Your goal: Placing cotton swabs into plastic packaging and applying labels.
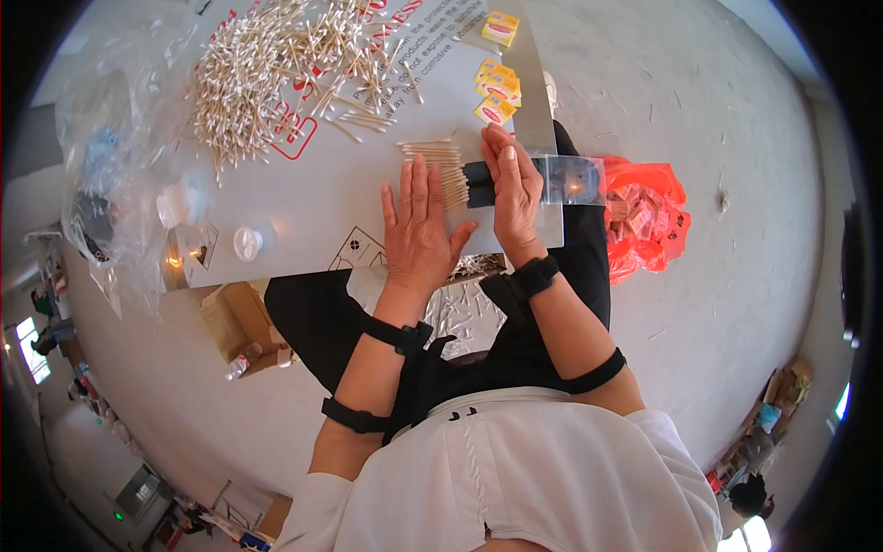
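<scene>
My left hand lies palm down on the grey printed table sheet, its fingers stretched out at the left side of a neat row of cotton swabs. To the right of the row, my right hand stands partly on edge with its fingers long and close together. Nothing shows in its grasp, though its palm side is partly hidden. A black strip lies between the row and my right hand. A clear plastic bag projects past the table's right edge behind that hand.
A large heap of loose cotton swabs covers the far left. Small yellow boxes line the far right edge. A round white container and crumpled clear plastic are at left. A red bag of small packs hangs right; a cardboard box sits below.
</scene>
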`<state>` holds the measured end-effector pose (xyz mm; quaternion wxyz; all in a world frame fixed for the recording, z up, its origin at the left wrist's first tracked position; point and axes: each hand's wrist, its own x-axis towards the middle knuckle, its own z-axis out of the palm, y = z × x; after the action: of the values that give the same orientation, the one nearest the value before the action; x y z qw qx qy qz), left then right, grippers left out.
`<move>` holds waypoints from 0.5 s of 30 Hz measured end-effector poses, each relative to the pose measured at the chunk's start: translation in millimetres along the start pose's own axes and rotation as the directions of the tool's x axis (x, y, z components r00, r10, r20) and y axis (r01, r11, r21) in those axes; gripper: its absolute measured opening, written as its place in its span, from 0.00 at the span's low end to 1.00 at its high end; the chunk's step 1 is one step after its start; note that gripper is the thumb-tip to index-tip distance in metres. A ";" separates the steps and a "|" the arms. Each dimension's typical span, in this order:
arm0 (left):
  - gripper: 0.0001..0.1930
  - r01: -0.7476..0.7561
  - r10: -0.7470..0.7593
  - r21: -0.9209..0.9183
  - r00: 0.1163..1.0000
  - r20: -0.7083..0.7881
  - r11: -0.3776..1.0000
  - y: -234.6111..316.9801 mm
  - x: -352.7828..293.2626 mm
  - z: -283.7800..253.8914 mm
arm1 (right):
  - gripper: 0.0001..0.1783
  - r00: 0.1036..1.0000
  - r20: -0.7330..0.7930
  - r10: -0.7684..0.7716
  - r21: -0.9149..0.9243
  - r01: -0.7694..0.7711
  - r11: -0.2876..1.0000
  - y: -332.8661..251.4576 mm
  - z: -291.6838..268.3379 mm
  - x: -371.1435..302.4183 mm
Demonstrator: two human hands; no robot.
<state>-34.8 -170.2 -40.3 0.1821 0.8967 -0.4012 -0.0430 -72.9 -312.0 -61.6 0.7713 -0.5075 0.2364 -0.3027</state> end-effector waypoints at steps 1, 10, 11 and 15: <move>0.43 0.000 0.000 0.000 1.000 -0.001 1.000 -2.3 0.6 1.7 | 0.26 1.000 0.000 -0.001 0.000 0.001 1.000 -0.2 0.7 -3.2; 0.44 -0.115 0.102 0.186 0.991 0.082 0.976 -33.4 36.7 -6.7 | 0.23 1.000 0.010 -0.012 -0.095 0.013 0.995 -3.9 2.2 -7.4; 0.42 -0.148 0.129 0.185 0.985 0.113 0.972 -34.3 35.8 -7.8 | 0.23 0.999 0.016 -0.039 -0.115 0.041 0.992 -2.2 2.7 -7.1; 0.37 -0.085 0.085 0.013 0.996 0.016 0.996 -43.3 37.0 -5.4 | 0.23 0.988 0.057 -0.140 -0.255 0.150 0.955 4.0 4.8 3.7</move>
<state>21.8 -169.3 -48.3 0.1743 0.8798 -0.4405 -0.0394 -66.1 -310.4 -63.7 0.6784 -0.6256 0.2213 -0.3152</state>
